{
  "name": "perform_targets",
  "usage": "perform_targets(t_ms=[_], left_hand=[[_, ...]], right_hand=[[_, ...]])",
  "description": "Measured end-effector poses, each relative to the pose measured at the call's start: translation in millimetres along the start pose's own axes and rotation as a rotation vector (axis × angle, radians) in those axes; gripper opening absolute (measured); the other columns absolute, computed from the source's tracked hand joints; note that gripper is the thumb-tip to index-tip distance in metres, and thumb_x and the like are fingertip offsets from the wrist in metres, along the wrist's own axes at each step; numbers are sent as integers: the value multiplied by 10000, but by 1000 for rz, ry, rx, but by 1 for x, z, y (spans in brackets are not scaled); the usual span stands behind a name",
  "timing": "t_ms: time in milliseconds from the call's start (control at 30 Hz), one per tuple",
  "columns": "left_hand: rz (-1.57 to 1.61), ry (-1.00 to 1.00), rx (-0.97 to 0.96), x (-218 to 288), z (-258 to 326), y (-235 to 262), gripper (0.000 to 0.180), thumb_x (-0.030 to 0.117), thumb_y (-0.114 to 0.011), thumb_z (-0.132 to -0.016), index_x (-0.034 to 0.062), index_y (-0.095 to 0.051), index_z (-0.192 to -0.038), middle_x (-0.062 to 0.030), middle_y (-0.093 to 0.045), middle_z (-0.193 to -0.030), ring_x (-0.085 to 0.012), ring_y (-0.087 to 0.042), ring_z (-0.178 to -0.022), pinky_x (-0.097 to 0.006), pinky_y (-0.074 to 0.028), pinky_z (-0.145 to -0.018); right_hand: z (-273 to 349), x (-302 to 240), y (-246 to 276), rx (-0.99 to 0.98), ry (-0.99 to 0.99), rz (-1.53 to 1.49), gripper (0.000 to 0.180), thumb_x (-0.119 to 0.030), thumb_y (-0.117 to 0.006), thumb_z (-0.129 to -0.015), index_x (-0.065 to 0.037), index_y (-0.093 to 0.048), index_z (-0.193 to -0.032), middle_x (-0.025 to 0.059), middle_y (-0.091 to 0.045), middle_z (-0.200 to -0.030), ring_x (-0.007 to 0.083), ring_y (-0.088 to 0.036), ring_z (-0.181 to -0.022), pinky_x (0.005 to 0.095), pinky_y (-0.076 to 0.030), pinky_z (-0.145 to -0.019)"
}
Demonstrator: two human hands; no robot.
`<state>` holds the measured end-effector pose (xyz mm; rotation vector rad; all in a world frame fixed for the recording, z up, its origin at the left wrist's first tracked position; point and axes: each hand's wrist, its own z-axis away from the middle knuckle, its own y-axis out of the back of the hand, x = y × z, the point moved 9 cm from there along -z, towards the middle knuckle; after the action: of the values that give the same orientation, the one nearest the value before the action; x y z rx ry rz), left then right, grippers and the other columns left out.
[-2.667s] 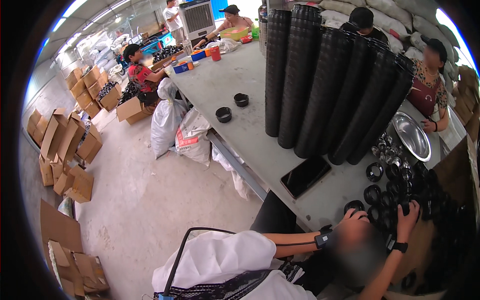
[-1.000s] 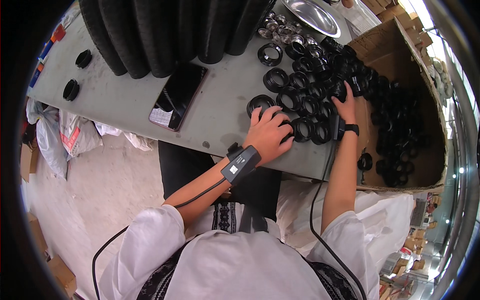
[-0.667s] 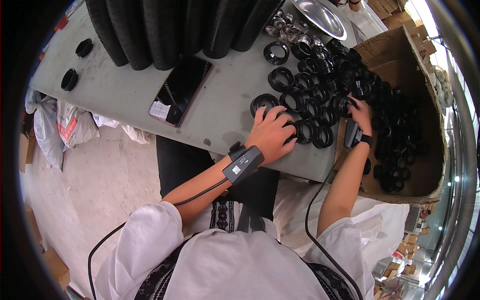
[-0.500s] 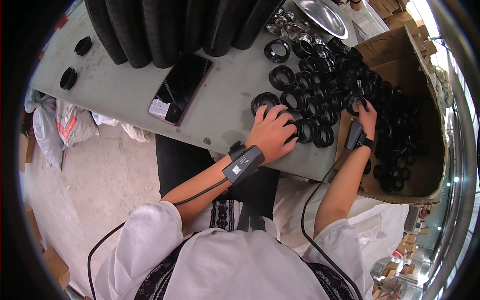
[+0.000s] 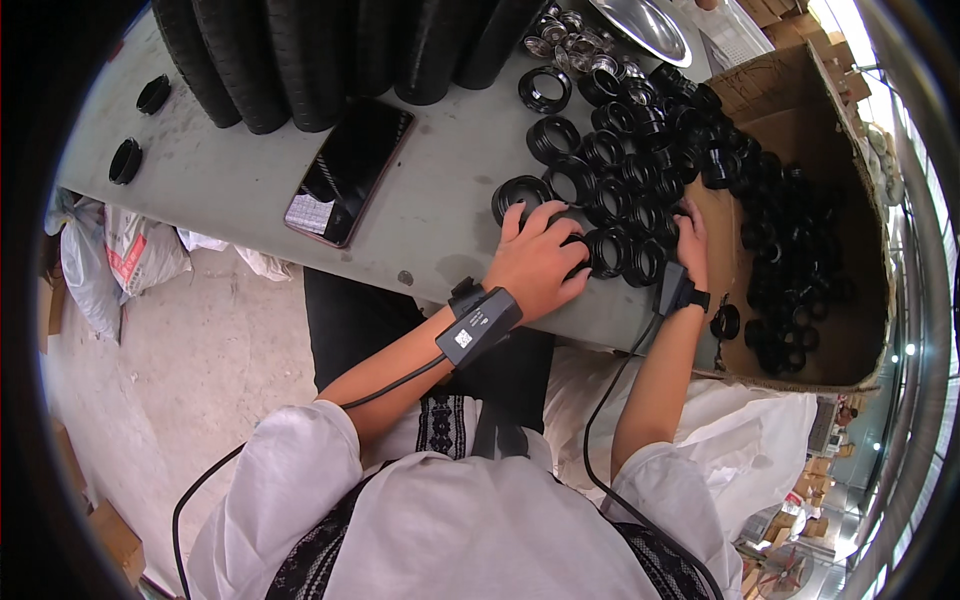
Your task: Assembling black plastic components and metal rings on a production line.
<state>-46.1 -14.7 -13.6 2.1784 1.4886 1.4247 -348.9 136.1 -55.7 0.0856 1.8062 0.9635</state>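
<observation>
Many black threaded plastic rings [image 5: 573, 182] stand and lie in a cluster on the grey table. At the cluster's near left edge, my left hand [image 5: 540, 262] curves its spread fingers over the rings. Between its thumb and forefinger sits a black ring [image 5: 577, 264], partly covered by the hand. A wider black ring [image 5: 510, 192] touches its upper fingertips. My right hand [image 5: 692, 245] is at the cluster's right side, fingers bent against a black ring [image 5: 667, 227] that they partly hide. Both wrists wear small black devices with cables.
An open cardboard box [image 5: 800, 95] with more black rings adjoins the table's right edge. A phone [image 5: 350, 170] lies left of centre. Thick black tubes [image 5: 300, 65] stand behind it. Shiny metal parts [image 5: 570, 40] and a steel bowl [image 5: 650, 25] are at the back. Two black caps [image 5: 125, 160] lie far left.
My right hand has moved left from the box edge to the cluster, bringing a black ring against the others. My left hand has stayed at the same rings. The view has shifted slightly.
</observation>
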Motion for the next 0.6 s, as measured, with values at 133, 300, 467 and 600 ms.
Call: perform_targets(t_ms=[133, 300, 467, 600], left_hand=[[13, 8, 14, 1, 0, 1, 144, 242, -663, -729, 143, -655, -833, -1, -565, -1067, -249, -413, -1181, -497, -220, -983], [3, 17, 3, -2, 2, 2, 142, 244, -661, -733, 143, -655, -833, -1, -566, -1061, -251, -414, -1179, -494, -220, -984], [-9, -3, 20, 1, 0, 1, 139, 245, -656, -739, 141, -655, -831, -1, -568, -1047, -246, -416, -1176, -490, -225, -979], [0, 2, 3, 1, -1, 1, 144, 250, -652, -744, 141, -654, -837, 0, -566, -1041, -241, -416, -1176, -497, -224, -983]], right_hand=[[13, -21, -30, -134, -28, -214, 618, -275, -498, -915, 30, -252, -1392, 203, -393, -1367, 275, -411, -1235, 312, -308, -1020], [18, -72, -40, -64, 19, 27, 666, -302, -538, -899, 26, -245, -1398, 210, -322, -1417, 284, -298, -1321, 326, -218, -1073], [-18, -98, -17, 73, 179, 105, 603, -235, -624, -828, -13, -387, -1336, 220, -407, -1342, 317, -379, -1254, 346, -288, -1039], [-60, -86, -35, -4, 231, 228, 589, -223, -658, -778, -51, -444, -1299, 220, -475, -1262, 332, -456, -1171, 353, -342, -999]])
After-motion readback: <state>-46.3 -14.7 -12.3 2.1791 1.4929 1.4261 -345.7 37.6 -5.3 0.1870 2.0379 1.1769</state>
